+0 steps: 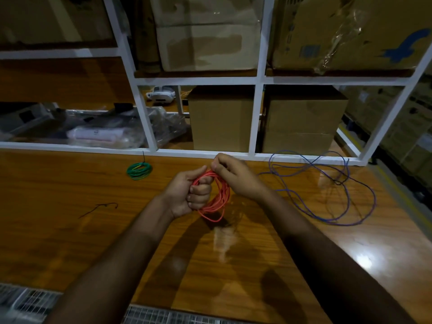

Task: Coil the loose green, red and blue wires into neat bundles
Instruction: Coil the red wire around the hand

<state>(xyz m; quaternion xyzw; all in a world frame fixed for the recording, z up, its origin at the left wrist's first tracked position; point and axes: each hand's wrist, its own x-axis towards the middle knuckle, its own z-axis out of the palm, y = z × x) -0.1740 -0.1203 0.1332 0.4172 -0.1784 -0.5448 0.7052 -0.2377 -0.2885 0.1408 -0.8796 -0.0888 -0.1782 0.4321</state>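
Observation:
A red wire coil (216, 205) hangs above the wooden table (70, 230) at the centre. My left hand (187, 195) grips its left side with curled fingers through the loops. My right hand (236, 176) pinches the coil's top between thumb and fingers. A green wire (139, 170) lies coiled in a small bundle with a black tie on the table to the back left. The blue wire (346, 197) sprawls in loose loops over the table to the right.
A thin dark tie (98, 209) lies on the table at the left. White shelving (149, 127) stands behind with cardboard boxes (219, 118), plastic-wrapped items (93, 129) and a white device (161, 93). A metal grate (163, 315) runs along the near edge.

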